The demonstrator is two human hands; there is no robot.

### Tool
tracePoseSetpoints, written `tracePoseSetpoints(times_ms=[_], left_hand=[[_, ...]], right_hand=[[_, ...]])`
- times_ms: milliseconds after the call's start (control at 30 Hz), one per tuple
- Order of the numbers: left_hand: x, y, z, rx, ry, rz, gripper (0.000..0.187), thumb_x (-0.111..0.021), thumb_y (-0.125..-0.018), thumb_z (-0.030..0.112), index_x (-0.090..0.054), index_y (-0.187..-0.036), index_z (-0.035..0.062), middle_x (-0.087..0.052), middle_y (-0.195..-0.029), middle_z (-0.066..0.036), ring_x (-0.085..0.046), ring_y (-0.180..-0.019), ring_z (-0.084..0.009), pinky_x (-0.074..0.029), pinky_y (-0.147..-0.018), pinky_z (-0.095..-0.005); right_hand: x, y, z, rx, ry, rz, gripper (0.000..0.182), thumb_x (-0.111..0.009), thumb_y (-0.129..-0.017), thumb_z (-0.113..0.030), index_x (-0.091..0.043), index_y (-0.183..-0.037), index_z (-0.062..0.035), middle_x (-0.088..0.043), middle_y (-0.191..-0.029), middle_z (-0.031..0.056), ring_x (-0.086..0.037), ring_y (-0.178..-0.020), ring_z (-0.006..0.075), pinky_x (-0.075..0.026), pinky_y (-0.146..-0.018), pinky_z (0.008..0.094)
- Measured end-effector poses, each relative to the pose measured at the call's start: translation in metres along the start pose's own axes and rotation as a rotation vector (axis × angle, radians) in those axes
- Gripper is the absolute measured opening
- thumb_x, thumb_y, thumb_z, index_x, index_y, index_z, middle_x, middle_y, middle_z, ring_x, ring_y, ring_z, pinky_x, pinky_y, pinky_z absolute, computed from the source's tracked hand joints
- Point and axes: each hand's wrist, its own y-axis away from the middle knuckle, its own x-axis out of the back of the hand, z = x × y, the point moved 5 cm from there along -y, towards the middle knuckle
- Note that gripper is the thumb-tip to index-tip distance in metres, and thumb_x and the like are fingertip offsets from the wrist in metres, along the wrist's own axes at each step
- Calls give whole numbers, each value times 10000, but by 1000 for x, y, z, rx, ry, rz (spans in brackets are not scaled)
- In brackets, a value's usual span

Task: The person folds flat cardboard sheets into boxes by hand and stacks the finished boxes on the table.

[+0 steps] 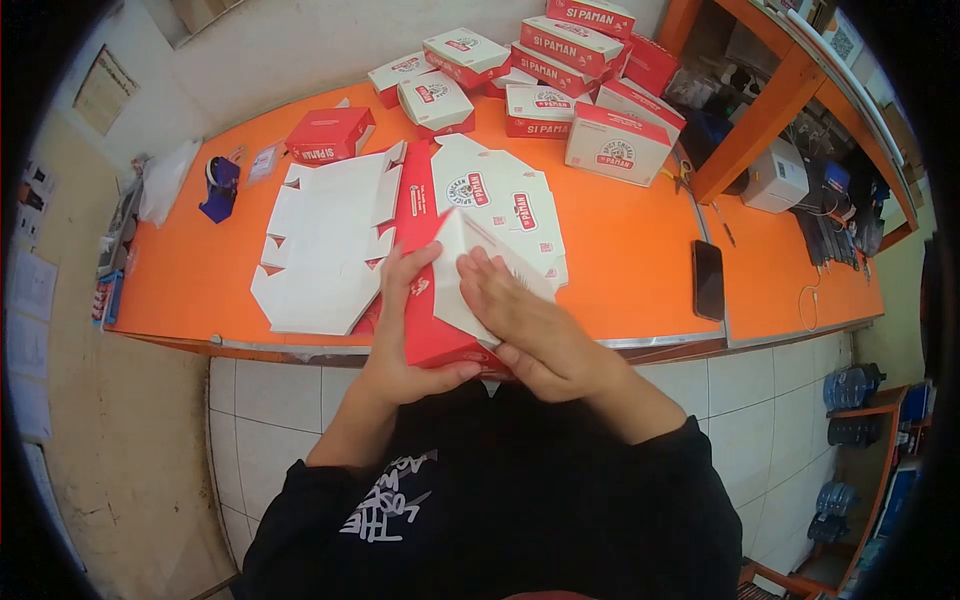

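Note:
A red and white cardboard food box (455, 300) is held tilted between my two hands, close to my body at the table's front edge. My left hand (400, 330) wraps round its left side, thumb along the lower edge and fingers up the red panel. My right hand (530, 325) lies with its fingers together, pressed against the white lid face. Behind the box, flat unfolded box blanks lie on the table: one shows its plain white inside (325, 235), another its printed white face (500, 190) with a red strip.
Several folded boxes (570, 50) are stacked at the back of the orange table (630, 240). A blue tape dispenser (219, 188) stands at left. A black phone (708, 280), scissors (684, 176) and an orange-framed shelf (760, 110) are at right.

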Motion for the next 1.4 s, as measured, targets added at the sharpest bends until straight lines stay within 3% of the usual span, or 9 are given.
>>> tracePoseSetpoints(times_ms=[167, 333, 400, 500, 700, 800, 1100, 1233, 1400], left_hand=[[12, -18, 18, 150, 806, 184, 1050, -821, -586, 408, -233, -1377, 48, -298, -1373, -166, -335, -1280, -340, -307, -1028, -455], [-15, 13, -8, 208, 640, -202, 999, -769, -670, 406, -181, -1405, 73, -325, -1386, -132, -353, -1280, -283, -361, -1003, -448], [-42, 21, -14, 140, 464, -147, 919, -690, -741, 452, -180, -1409, 80, -331, -1389, -129, -347, -1285, -270, -372, -992, -440], [-31, 15, -33, 434, 1340, 25, 801, -518, -828, 516, -181, -1415, 88, -320, -1401, -122, -334, -1293, -280, -378, -977, -437], [-18, 10, -21, 522, 1276, 55, 749, -389, -865, 586, -230, -1385, 71, -354, -1369, -168, -425, -1220, -319, -404, -965, -485], [-27, 12, -31, 558, 1225, 61, 749, -418, -859, 582, -248, -1373, 64, -375, -1346, -190, -422, -1223, -334, -388, -986, -498], [-25, 14, -33, 525, 984, 4, 743, -464, -865, 537, -267, -1363, 22, -399, -1331, -177, -435, -1215, -316, -377, -994, -481], [-29, 22, -40, 327, 438, 64, 531, -617, -854, 259, -391, -1265, 11, -511, -1188, -90, -506, -1081, -181, -423, -909, -348], [-25, 30, -51, 345, 539, 79, 498, -603, -859, 238, -403, -1261, 20, -524, -1176, -85, -507, -1080, -171, -425, -909, -336]], right_hand=[[1, -8, -4, -118, 143, -71, 796, -678, -662, -418, -406, -1361, -151, -137, -1474, 235, -87, -1354, 458, -187, -1054, 541], [14, -9, 8, -100, -26, 369, 828, -681, -657, -426, -379, -1374, -142, -206, -1447, 253, -229, -1300, 474, -216, -1044, 516], [8, -13, 8, -130, 116, 219, 755, -646, -717, -403, -383, -1368, -129, -280, -1418, 240, -287, -1270, 471, -220, -1043, 518], [-9, -19, 10, -23, 299, 106, 603, -632, -762, -287, -441, -1303, -101, -364, -1373, 218, -359, -1241, 442, -288, -1020, 495], [-4, -26, -2, 138, 442, -105, 477, -666, -702, -59, -551, -1151, -170, -384, -1353, 213, -460, -1148, 453, -456, -893, 453], [11, -12, 22, -184, 132, 280, 428, -667, -710, -105, -538, -1112, -177, -381, -1349, 196, -506, -1100, 417, -502, -815, 433], [-2, -11, 17, -165, -105, -108, 708, -545, -758, -45, -268, -1409, -85, -294, -1387, 273, -291, -1306, 394, -257, -1065, 460], [-8, -8, 27, -524, -359, 89, 686, -489, -830, -111, -165, -1430, -34, -250, -1397, 296, -229, -1338, 385, -234, -1067, 439], [-22, -13, 36, -268, -284, 189, 684, -535, -853, -197, -194, -1430, -58, -237, -1433, 244, -259, -1332, 349, -238, -1048, 446]])
